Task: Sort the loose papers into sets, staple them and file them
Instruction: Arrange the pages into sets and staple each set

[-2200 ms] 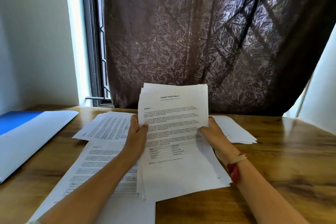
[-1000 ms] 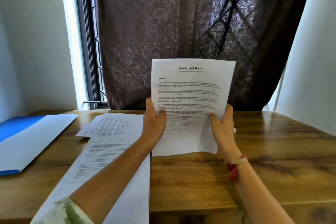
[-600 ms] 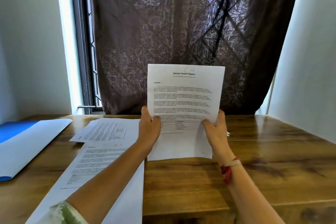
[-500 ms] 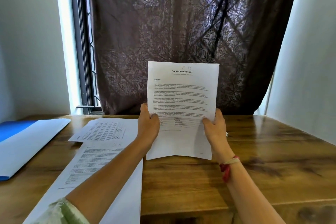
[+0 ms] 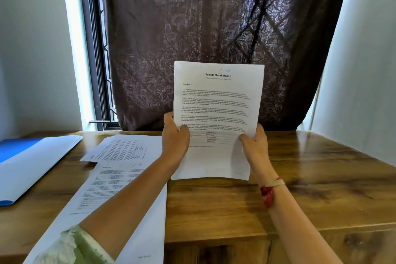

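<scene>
- At the very bottom a pale green sleeve [image 5: 70, 246] covers the left upper forearm, and the bare arm reaches forward over the wooden table [image 5: 300, 188].
- Under this forearm a printed sheet [image 5: 102, 191] lies flat, and it runs to the near edge of the table.
- To the left of it, apart from it, a blue folder [image 5: 32, 163] lies with its white inside turned up.
- On the right wrist there is a red thread band [image 5: 267, 193].
- The left hand [image 5: 174, 137] grips the left edge of the paper set [image 5: 216, 103]. The thumb is on the front side and the other fingers are behind, so they are hidden.
- The right hand [image 5: 255, 143] grips the right edge of the same set at about the same height, with the thumb on the front too.
- The paper set stands upright between both hands, in the middle of the view, facing the person. Its title reads "Sample Health Report", with a small handwritten mark above it and a table printed near the thumbs. The lower edge curves a little and is low over the wood; if it touches the wood, I cannot tell.
- Behind the near sheet, touching its far edge, a second pile of papers [image 5: 124, 148] lies flat and a bit turned.
- At the far side a dark brown curtain [image 5: 214, 28] with a leaf pattern hangs down behind the table.
- Left of the curtain a dark window frame [image 5: 94, 60] shows, beside a white wall [image 5: 32, 49].
</scene>
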`<control>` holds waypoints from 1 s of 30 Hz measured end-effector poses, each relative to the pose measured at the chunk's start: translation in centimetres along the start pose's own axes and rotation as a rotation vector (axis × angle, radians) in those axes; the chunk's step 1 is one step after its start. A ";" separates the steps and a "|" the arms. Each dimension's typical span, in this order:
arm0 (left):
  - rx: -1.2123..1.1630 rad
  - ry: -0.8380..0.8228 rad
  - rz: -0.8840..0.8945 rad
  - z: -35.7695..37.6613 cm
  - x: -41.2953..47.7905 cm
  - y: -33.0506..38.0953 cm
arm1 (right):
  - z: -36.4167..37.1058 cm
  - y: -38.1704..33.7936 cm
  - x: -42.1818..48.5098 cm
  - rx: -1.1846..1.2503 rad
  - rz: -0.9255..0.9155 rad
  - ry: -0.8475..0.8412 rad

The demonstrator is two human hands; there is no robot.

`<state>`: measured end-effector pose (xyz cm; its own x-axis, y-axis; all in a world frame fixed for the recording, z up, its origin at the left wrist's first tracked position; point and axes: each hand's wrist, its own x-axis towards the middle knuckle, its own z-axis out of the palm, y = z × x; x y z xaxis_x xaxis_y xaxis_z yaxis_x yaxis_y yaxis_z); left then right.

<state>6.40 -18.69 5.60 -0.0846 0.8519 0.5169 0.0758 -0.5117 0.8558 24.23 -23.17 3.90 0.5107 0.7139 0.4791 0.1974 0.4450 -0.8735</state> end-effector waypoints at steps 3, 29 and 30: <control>0.022 -0.018 -0.061 0.2 -0.8 -1.1 | -0.2 1.1 -0.5 -0.018 0.041 -0.012; 0.174 -0.174 -0.120 -1.4 -1.9 1.2 | -0.9 -7.2 7.4 -0.209 -0.061 -0.119; 0.165 -0.197 -0.154 -1.6 -2.0 1.3 | -0.9 -7.4 7.7 -0.205 -0.051 -0.163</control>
<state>5.11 -21.27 5.70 0.0858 0.9315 0.3536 0.2393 -0.3638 0.9002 27.46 -21.42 14.01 0.3573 0.7787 0.5158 0.3934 0.3753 -0.8392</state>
